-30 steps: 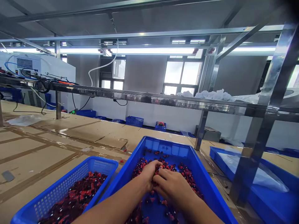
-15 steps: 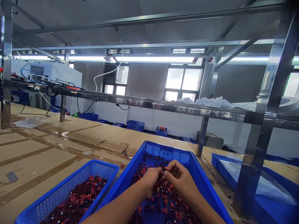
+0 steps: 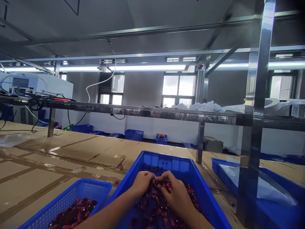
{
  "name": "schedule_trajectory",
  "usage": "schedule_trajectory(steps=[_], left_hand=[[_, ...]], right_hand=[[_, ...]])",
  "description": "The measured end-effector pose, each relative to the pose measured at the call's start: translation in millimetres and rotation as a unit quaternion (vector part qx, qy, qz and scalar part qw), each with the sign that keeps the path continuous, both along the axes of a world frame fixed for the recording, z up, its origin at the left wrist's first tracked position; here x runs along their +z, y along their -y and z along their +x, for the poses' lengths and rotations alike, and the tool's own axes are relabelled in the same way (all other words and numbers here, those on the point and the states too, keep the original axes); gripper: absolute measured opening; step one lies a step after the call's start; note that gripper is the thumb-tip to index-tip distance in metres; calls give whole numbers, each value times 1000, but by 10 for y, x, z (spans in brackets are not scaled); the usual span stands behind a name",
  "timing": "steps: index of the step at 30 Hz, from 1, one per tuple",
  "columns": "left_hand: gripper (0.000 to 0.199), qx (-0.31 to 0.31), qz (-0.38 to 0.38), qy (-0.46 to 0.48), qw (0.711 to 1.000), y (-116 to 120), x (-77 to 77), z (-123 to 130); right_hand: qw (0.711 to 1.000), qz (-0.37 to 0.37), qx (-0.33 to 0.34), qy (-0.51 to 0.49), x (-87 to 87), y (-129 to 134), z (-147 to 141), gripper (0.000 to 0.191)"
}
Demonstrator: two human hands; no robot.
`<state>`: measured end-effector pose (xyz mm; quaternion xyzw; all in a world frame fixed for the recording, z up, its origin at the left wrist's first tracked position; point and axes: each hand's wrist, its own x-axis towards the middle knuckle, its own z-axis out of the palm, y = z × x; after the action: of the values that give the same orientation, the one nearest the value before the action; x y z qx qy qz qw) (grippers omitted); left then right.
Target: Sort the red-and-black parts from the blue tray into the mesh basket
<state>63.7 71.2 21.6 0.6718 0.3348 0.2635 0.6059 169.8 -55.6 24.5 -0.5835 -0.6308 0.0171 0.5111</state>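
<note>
My left hand (image 3: pixel 142 183) and my right hand (image 3: pixel 175 192) meet over a deep blue tray (image 3: pixel 140 161). Both have their fingers curled in a pinch, the fingertips nearly touching. A small dark red piece (image 3: pixel 155 182) shows between the fingertips, its exact kind too small to tell. Beneath the hands, many loose red and black shiny pieces (image 3: pixel 164 210) are spread over the tray floor. To the left stands a blue perforated basket (image 3: pixel 95 184), with a heap of similar red and black pieces (image 3: pixel 76 213) inside.
Taped cardboard (image 3: pixel 28 178) covers the table. A metal post (image 3: pixel 250 171) rises at the right, beside another blue tray (image 3: pixel 216 165) with a clear plastic bag (image 3: pixel 259 187). A metal shelf rail (image 3: pixel 147 111) crosses ahead, bearing crumpled white material (image 3: pixel 207 106).
The view has tilted up and turned slightly right, so the scene sits lower and further left. Both hands stay together over the tray, their fingertips still close.
</note>
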Motion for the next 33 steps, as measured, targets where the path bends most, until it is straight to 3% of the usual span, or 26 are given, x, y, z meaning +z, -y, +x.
schedule_trajectory(steps=[4, 12, 18, 20, 22, 25, 27, 31, 33], left_hand=[[17, -22, -59, 18, 998, 22, -66, -13], [26, -22, -148, 61, 987, 85, 56, -106], [21, -36, -227, 62, 971, 79, 70, -112], [21, -39, -250, 61, 966, 73, 64, -104], [20, -44, -265, 62, 961, 68, 51, -97], [19, -48, -272, 68, 959, 69, 23, -94], [20, -45, -266, 71, 960, 75, 12, -97], [22, -46, -245, 74, 966, 85, 27, -124], [22, -47, -237, 77, 967, 87, 45, -143]], right_hand=[[999, -21, 34, 13, -180, 5, -41, 33], [997, -15, 48, 51, -185, 3, -113, 30], [994, 16, 38, 104, -174, 50, -148, 21], [998, 7, 36, 51, -143, 51, -178, 14], [996, -10, 39, -74, -106, 45, -193, 13], [958, -53, 84, -269, -58, 30, -150, 25], [947, -67, 89, -300, -37, 28, -88, 30], [994, -44, 17, -102, -21, 52, 3, 28], [999, -35, 4, -16, -25, 65, 7, 28]])
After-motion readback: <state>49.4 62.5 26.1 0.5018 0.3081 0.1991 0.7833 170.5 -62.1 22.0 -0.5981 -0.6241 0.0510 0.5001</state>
